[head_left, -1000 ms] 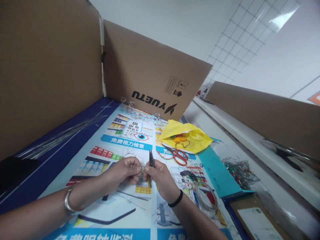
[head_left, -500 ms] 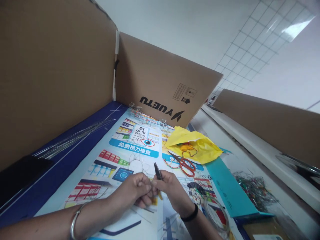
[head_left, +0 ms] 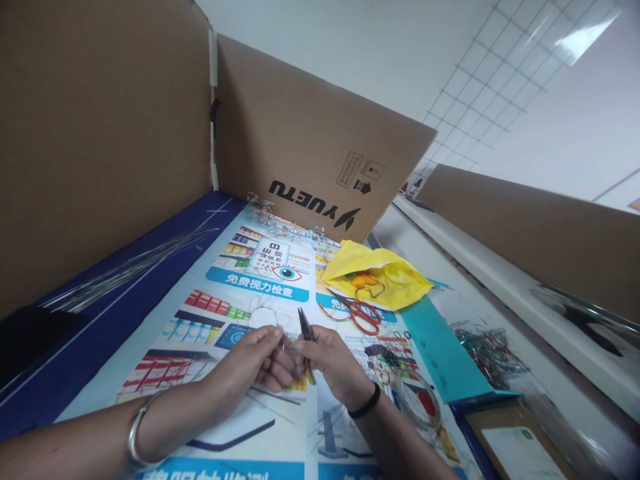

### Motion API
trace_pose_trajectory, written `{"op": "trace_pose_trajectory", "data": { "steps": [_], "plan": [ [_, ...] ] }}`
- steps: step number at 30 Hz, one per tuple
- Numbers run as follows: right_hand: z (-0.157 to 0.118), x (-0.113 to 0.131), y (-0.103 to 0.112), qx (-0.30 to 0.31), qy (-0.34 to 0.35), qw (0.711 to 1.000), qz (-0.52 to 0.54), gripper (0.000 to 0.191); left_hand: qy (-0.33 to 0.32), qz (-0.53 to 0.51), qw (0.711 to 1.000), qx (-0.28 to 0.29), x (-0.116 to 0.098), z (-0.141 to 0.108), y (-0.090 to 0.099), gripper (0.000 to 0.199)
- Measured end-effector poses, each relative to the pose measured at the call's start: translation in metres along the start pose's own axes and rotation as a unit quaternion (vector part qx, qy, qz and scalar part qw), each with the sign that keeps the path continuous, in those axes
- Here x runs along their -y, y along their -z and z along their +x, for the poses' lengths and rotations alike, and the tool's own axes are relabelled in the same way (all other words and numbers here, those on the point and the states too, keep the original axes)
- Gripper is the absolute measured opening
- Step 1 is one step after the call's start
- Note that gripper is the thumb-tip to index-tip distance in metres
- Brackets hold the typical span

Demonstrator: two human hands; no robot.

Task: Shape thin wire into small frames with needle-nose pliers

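Facing you at 12 o'clock stood the big cardboard panel (head_left: pixel 310 147), and beneath your wrists lay the printed poster (head_left: pixel 313 427). A sheaf of straight wires (head_left: pixel 130 270) ran out at 10 o'clock from your hands, the yellow bag (head_left: pixel 395 283) gaped at 2, and a tangle of cut wires (head_left: pixel 487 350) sat at 3. Your left hand (head_left: pixel 253 357) and right hand (head_left: pixel 330 353) worked close together over the poster; since half a second ago, your left thumb and forefinger had drawn up and a little away from your right thumb, while your other left fingers curled near the right fingertips. A coil (head_left: pixel 425 424) lay at 4 o'clock, and the scissors (head_left: pixel 354 307) rested at 2, nearer than the bag. Your right fingers were wrapped round the pliers (head_left: pixel 305 327), whose nose, upright a second earlier, leaned toward 11 o'clock and gripped nothing visible. Smallest of all was a thin wire (head_left: pixel 284 345) between your hands: your left thumb and forefinger seemed pressed together on it, though I couldn't tell whether your right fingertips held it too. That widened gap suggested the wire was being handled by your fingers, with the pliers kept ready.
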State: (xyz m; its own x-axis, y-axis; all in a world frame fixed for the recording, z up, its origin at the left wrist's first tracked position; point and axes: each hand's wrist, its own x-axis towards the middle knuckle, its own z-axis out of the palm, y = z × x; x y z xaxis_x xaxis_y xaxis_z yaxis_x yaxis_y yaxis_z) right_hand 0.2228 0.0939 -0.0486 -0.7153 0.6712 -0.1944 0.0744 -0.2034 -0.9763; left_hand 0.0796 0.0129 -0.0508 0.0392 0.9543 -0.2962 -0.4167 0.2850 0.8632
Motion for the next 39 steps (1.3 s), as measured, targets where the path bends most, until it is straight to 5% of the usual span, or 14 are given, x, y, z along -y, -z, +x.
{"op": "trace_pose_trajectory", "data": {
  "steps": [14,18,20,23,26,28,33,39],
  "plan": [
    [-0.004,0.003,-0.005,0.023,0.014,0.998,-0.050,0.024,-0.030,0.078,0.996,0.007,-0.006,0.002,0.002,0.034],
    [-0.004,0.007,-0.001,-0.018,0.079,0.979,-0.189,0.022,-0.071,0.128,0.988,-0.041,-0.020,-0.001,0.004,0.030],
    [-0.001,0.006,0.006,-0.094,0.144,0.931,-0.321,0.019,-0.099,0.143,0.983,-0.055,-0.026,0.000,0.007,0.029],
    [0.003,0.002,0.019,-0.179,0.271,0.801,-0.503,0.012,-0.105,0.100,0.988,-0.056,-0.031,0.003,0.011,0.027],
    [0.004,-0.001,0.027,-0.165,0.367,0.652,-0.642,0.014,-0.071,0.033,0.995,-0.056,-0.031,0.004,0.012,0.028],
    [0.003,-0.002,0.030,-0.150,0.389,0.588,-0.694,0.016,-0.057,0.014,0.996,-0.063,-0.030,0.005,0.012,0.029],
    [0.002,-0.003,0.031,-0.152,0.419,0.522,-0.727,0.010,-0.048,0.008,0.996,-0.074,-0.027,0.006,0.012,0.028],
    [0.000,-0.003,0.031,-0.138,0.426,0.503,-0.739,0.009,-0.038,-0.004,0.997,-0.068,-0.025,0.007,0.013,0.028]
  ]
}}
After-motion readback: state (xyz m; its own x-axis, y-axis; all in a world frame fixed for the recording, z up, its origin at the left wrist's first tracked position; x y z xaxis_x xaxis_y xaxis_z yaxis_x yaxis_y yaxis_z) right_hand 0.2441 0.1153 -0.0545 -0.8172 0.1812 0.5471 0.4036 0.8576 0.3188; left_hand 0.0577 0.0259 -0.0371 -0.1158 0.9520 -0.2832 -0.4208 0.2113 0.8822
